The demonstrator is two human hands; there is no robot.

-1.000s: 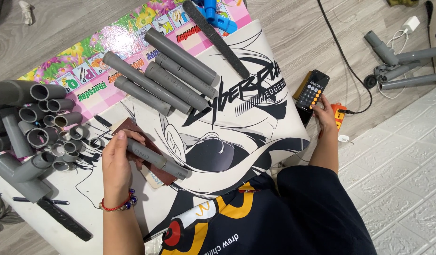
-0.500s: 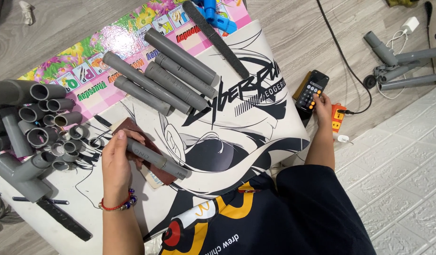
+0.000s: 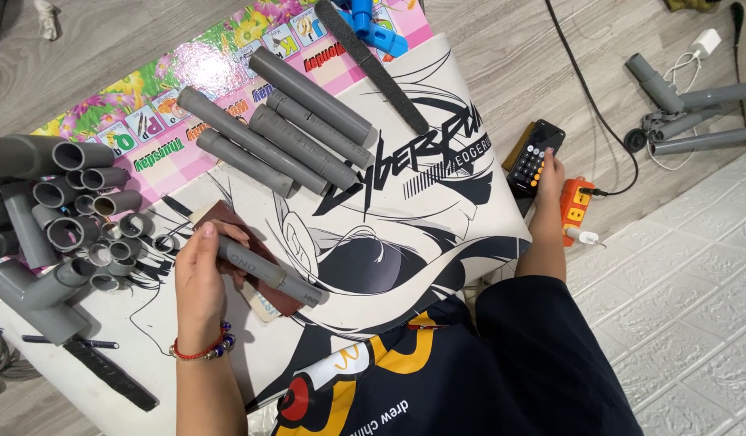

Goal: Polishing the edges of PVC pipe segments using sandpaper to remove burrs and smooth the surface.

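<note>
Here, the left hand [image 3: 201, 278] was closed around one end of a short grey plastic pipe [image 3: 269, 271], pressing it onto a reddish-brown sheet of sandpaper [image 3: 264, 295] that lay on a white cloth printed with black line art [image 3: 437, 226]. The pipe's free end pointed toward four o'clock. A red and blue bead bracelet [image 3: 201, 347] circled that wrist. At about two o'clock from the pipe and well apart from it, the right hand [image 3: 548, 173] rested with fingers extended, fingertips touching a black calculator with orange keys [image 3: 534, 157] on the wooden floor; it gripped nothing. Just beside that hand, toward four o'clock, sat an orange power strip [image 3: 576, 211]. At twelve o'clock from the held pipe lay five longer grey pipes in a row [image 3: 284, 133], and at nine o'clock a heap of grey pipe offcuts and fittings [image 3: 58, 218].
</note>
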